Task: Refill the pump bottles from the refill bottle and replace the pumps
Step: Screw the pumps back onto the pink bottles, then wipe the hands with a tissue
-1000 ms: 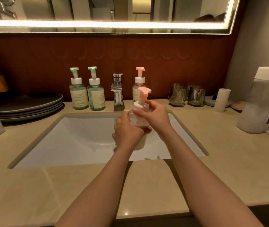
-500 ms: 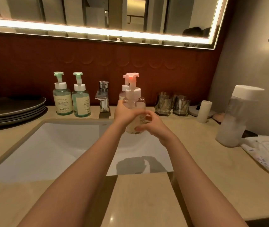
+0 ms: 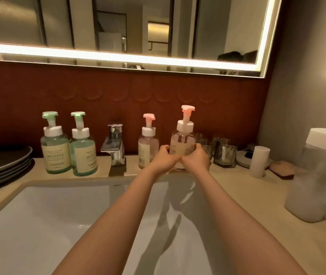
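At the left edge of the frame, a stack of dark glazed plates (image 3: pixel 3 165) sits on the pale stone counter (image 3: pixel 237 197). Beside it stand two green-tinted pump bottles (image 3: pixel 56 149) with paper labels and white collars, then a chrome faucet (image 3: pixel 114 149) above the glossy white basin (image 3: pixel 49 225). Right of centre, a pink-topped pump bottle (image 3: pixel 147 144) stands by the wall. The left hand (image 3: pixel 166 160) and right hand (image 3: pixel 197 159) both wrap curled fingers round the lower body of a second pink pump bottle (image 3: pixel 184 141), which is clear with its pump seated. They hold it upright at the counter's back ledge (whether its base has touched down cannot be told). The step appears to be setting it in line. Smooth, round plastic may slip, so a low, level grip and a straight set-down clear of the faceted glass tumblers (image 3: pixel 224 153) would suit. At far right stand a matte white cup (image 3: pixel 259 161) and the translucent, white-capped refill bottle (image 3: pixel 314 183).
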A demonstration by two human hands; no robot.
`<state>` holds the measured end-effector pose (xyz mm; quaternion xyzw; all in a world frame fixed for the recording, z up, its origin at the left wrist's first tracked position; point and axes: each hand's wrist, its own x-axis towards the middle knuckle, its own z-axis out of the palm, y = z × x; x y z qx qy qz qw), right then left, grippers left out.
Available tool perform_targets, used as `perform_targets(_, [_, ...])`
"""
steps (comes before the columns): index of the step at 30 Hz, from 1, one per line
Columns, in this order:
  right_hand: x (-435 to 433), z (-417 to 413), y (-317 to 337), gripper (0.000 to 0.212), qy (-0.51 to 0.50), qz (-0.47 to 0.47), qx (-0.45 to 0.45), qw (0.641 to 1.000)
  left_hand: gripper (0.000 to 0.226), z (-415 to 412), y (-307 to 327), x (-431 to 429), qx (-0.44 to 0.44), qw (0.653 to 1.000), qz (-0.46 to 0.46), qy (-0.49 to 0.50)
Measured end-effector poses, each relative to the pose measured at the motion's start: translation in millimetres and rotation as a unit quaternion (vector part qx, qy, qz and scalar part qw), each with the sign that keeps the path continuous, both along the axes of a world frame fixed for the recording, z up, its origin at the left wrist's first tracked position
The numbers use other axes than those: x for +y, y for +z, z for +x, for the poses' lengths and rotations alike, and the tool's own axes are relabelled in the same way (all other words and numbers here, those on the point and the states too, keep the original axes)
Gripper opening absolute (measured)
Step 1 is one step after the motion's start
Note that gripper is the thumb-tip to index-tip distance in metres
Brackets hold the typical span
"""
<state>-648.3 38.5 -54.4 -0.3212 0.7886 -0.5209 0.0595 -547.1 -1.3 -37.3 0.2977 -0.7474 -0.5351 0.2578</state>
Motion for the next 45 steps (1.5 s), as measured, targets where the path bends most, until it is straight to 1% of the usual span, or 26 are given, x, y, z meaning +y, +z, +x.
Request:
perform_targets(2, [-17, -7, -8, 0.066, -0.005, 0.006, -0.022, 1.000, 0.060, 0, -16, -10, -0.032, 0.999, -0.009, -0.021])
perform_targets(6, [-46, -14, -24, 0.067, -0.003, 0.015, -0.040, 0.999, 0.051, -4, -30, -30, -0.027, 0.999, -0.021, -0.014])
perform_targets(11, [-67, -22, -31, 0.069, -0.008, 0.023, -0.041, 0.999, 0.056, -15, -38, -40, -0.021, 0.999, -0.008, -0.027])
perform_targets(14, [-69, -25, -33, 0.070, -0.014, 0.045, -0.020, 0.999, 0.057, -19, -43, -43, -0.028, 0.999, -0.002, -0.022])
perform_targets(16, [-66, -27, -34, 0.068, -0.013, 0.056, -0.007, 0.998, 0.056, -18, -44, -41, -0.025, 1.000, 0.001, -0.012])
perform_targets(19, [-55, -29, -31, 0.064, -0.008, 0.057, -0.015, 0.998, 0.056, -15, -40, -36, -0.023, 1.000, 0.006, 0.003])
perform_targets(23, [-25, -29, -18, 0.060, -0.002, 0.039, -0.037, 0.999, 0.057, -8, -26, -21, -0.024, 1.000, 0.000, 0.010])
perform_targets(25, [-7, -28, -11, 0.051, -0.006, 0.024, -0.047, 0.999, 0.058, -7, -18, -9, -0.020, 1.000, -0.001, 0.015])
perform_targets(28, [26, -27, 0, 0.037, -0.019, -0.002, -0.039, 0.999, 0.056, -8, -7, 14, -0.012, 1.000, -0.011, 0.012])
perform_targets(31, [65, -29, 14, 0.025, -0.023, -0.032, -0.009, 0.999, 0.055, -15, 1, 45, -0.003, 1.000, -0.026, -0.007])
perform_targets(34, [104, -34, 35, 0.021, -0.050, -0.044, 0.044, 0.997, 0.053, -30, 8, 72, 0.006, 0.998, -0.041, -0.040])
perform_targets(36, [126, -37, 44, 0.019, -0.063, -0.052, 0.060, 0.995, 0.053, -42, 11, 91, 0.006, 0.997, -0.049, -0.063])
perform_targets(38, [149, -40, 40, 0.014, -0.063, -0.032, 0.059, 0.996, 0.052, -54, 8, 111, -0.002, 0.995, -0.046, -0.087])
perform_targets(41, [178, -49, 11, 0.003, -0.073, 0.053, 0.017, 0.996, 0.053, -69, -3, 139, -0.016, 0.993, -0.039, -0.106])
perform_targets(43, [201, -57, -7, 0.010, -0.110, 0.086, 0.009, 0.990, 0.053, -81, -8, 156, -0.020, 0.993, -0.030, -0.114])
perform_targets(45, [223, -60, -14, 0.011, -0.147, 0.096, 0.019, 0.984, 0.054, -90, -10, 170, -0.022, 0.992, -0.018, -0.122])
